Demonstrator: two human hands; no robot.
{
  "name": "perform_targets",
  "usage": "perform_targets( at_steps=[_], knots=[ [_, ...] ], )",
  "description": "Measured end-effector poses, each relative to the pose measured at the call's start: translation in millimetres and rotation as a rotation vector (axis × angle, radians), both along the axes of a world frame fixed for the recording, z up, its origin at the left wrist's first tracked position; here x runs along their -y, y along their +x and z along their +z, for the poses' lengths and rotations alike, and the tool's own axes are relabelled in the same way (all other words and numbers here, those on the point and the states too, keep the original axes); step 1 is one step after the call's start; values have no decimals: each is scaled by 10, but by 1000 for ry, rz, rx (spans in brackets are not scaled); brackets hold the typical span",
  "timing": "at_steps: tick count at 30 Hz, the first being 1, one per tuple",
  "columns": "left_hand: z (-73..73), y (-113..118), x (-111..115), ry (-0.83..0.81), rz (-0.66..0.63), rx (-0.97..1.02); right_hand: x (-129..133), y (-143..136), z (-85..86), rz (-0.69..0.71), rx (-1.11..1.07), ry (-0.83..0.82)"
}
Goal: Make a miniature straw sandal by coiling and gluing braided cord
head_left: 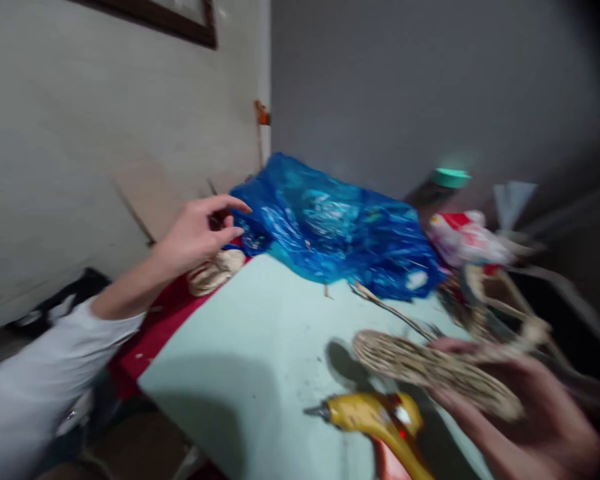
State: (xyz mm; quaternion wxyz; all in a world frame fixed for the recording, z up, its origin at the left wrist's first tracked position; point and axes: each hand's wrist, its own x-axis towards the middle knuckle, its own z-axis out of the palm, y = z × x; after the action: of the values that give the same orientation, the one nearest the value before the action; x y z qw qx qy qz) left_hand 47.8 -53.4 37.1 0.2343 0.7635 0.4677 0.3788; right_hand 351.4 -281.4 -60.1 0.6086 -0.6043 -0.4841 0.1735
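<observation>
A flat, coiled beige fibre piece (435,370) is gripped in my right hand (535,407) at the lower right, tilted above the table. My left hand (203,230) is raised at the left with fingers apart and nothing between them. Just below it lies a beige bundle (217,270) on red cloth. A yellow glue gun (365,413) with a small red light rests on the pale board (260,333), its nozzle pointing left, below the coiled piece. Behind the coil lies a thin twisted strand (393,310).
A crumpled blue plastic bag (325,220) spans the back of the board. Behind the right hand stand a green-lidded container (450,178), a red and white packet (467,237) and a box (510,293). Red cloth (167,327) shows along the left edge.
</observation>
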Motion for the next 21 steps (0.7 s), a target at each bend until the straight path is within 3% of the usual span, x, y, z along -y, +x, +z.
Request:
perform_targets(
  at_steps=[2, 5, 10, 21],
  knots=[
    [63, 222, 253, 18, -129, 102, 40, -42, 111, 73, 54, 19],
    [40, 504, 513, 74, -280, 144, 10, -68, 204, 151, 30, 43],
    [-80, 859, 670, 26, -532, 124, -2, -101, 236, 203, -11, 85],
    [-191, 1158, 792, -114, -669, 172, -10, -104, 272, 271, -103, 132]
  ],
)
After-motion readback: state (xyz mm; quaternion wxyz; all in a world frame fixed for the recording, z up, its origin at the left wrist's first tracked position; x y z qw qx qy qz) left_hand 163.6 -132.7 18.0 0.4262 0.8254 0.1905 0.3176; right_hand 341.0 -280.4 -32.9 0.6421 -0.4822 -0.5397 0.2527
